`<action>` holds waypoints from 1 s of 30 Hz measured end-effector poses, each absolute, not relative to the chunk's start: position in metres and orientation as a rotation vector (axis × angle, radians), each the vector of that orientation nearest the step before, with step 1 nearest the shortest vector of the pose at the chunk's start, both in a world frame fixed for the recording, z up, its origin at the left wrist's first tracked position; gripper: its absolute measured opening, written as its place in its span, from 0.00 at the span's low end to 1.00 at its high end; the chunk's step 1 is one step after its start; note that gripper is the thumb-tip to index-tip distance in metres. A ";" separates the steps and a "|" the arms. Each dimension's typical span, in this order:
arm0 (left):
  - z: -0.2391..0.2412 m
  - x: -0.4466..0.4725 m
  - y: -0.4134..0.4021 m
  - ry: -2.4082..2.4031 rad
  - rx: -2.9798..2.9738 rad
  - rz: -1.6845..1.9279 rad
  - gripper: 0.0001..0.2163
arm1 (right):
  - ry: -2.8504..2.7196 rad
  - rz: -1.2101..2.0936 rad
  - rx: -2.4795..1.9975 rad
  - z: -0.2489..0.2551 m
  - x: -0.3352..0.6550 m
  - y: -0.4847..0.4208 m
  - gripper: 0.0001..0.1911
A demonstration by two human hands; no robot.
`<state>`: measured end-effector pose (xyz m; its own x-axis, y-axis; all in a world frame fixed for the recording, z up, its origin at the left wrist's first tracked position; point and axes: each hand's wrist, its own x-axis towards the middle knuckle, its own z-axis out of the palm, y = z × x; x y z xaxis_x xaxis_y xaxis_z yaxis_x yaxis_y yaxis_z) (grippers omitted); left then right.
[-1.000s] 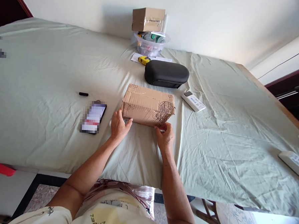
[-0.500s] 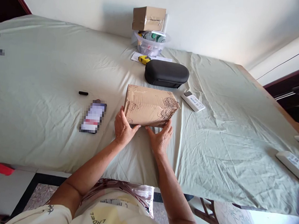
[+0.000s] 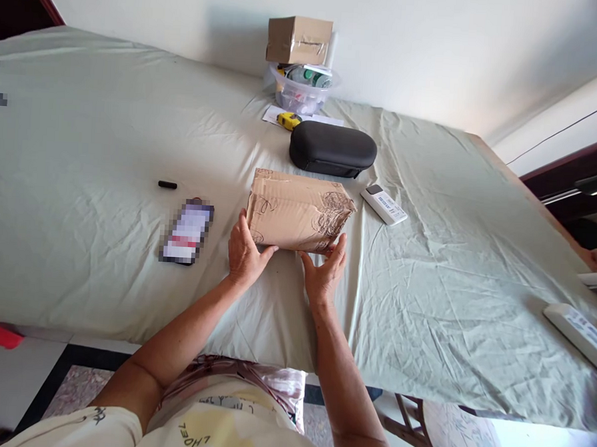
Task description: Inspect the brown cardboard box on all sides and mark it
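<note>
A brown cardboard parcel (image 3: 299,210) wrapped in tape, with black scribbles on it, rests tilted on the pale green sheet (image 3: 107,140) of the bed. My left hand (image 3: 245,254) grips its near left corner, thumb along the lower edge. My right hand (image 3: 323,273) holds the near right end from below, fingers up against the side. Both hands are closed on the parcel, which is tipped up on its far edge.
A phone (image 3: 186,232) and a small black object (image 3: 167,184) lie left of the parcel. Behind it are a black case (image 3: 332,148), a white remote (image 3: 383,204), a yellow tape measure (image 3: 288,120), a clear tub (image 3: 301,90) and a small box (image 3: 299,40). Another remote (image 3: 578,328) lies far right.
The parcel has been tipped up from lying flat, its near edge lifted. Both hands slid under and around its near corners, and the right hand shifted toward the right end.
</note>
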<state>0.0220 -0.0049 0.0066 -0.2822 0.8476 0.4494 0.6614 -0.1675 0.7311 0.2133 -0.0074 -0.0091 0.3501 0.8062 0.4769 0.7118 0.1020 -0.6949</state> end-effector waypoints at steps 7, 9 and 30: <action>0.001 0.014 0.001 1.813 1.722 1.433 0.55 | -1.349 0.241 -1.536 -0.007 0.219 -0.008 0.39; -0.001 0.012 0.002 1.777 1.726 1.438 0.53 | -1.313 0.259 -1.520 -0.004 0.219 -0.008 0.35; -0.006 0.006 0.010 1.700 1.736 1.568 0.37 | -1.124 0.380 -1.514 0.000 0.227 0.000 0.16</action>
